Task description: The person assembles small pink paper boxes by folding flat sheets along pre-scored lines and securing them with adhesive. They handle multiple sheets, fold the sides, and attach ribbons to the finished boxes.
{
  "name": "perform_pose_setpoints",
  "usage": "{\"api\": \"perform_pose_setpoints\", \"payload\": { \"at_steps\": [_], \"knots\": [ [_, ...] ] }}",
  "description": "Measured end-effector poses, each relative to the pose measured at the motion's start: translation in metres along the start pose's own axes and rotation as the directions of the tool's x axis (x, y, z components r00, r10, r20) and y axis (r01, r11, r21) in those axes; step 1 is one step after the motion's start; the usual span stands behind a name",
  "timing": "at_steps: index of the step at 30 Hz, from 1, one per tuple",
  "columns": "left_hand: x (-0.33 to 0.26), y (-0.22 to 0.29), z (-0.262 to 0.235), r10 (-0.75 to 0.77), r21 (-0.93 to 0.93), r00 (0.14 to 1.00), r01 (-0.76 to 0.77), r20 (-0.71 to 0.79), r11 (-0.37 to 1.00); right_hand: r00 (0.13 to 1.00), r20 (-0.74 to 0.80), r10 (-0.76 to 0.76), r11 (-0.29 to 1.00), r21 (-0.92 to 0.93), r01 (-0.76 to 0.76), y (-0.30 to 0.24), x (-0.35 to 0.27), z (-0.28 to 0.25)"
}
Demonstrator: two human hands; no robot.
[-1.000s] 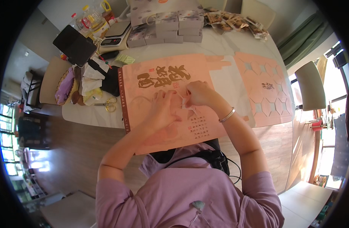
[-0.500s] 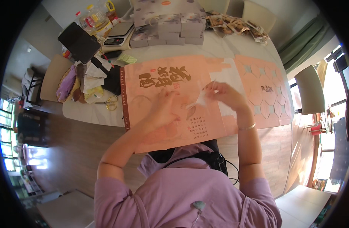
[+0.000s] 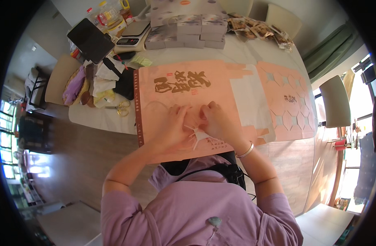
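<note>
"What's the surface?"

"A pale table [image 3: 243, 53]. A pink sheet [image 3: 225, 91] lies on it, overhanging the near edge, with a perforated sheet [image 3: 287, 98] to the right."

"And each hand?"

"The left hand [image 3: 177, 125] rests on the pink sheet, the right hand [image 3: 220, 125] just beside it. Both have curled fingers near white strips [image 3: 197, 137]; I can't tell whether either grips them."

"Elsewhere?"

"Boxes [image 3: 190, 28] at the far side, scissors [image 3: 123, 108] left. Past the table, a green curtain [image 3: 337, 51] far right, a chair [image 3: 334, 102] right, wooden floor [image 3: 94, 151] near left."

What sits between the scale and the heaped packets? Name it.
Stacked pale boxes stand between the scale and the packets, in the head view.
</note>
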State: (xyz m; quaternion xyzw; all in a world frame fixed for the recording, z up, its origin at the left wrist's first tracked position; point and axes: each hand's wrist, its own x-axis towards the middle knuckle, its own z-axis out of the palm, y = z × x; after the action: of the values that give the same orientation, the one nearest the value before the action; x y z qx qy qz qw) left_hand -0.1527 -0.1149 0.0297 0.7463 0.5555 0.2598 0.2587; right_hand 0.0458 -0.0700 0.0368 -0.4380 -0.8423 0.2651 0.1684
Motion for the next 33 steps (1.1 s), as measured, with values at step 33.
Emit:
{"api": "perform_pose_setpoints", "payload": {
  "at_steps": [33],
  "knots": [
    [0.011,0.029,-0.001,0.036,-0.165,0.987,-0.009,0.16,0.986,1.0,-0.016,0.01,1.0,-0.019,-0.01,0.006,-0.036,0.003]
  ]
}}
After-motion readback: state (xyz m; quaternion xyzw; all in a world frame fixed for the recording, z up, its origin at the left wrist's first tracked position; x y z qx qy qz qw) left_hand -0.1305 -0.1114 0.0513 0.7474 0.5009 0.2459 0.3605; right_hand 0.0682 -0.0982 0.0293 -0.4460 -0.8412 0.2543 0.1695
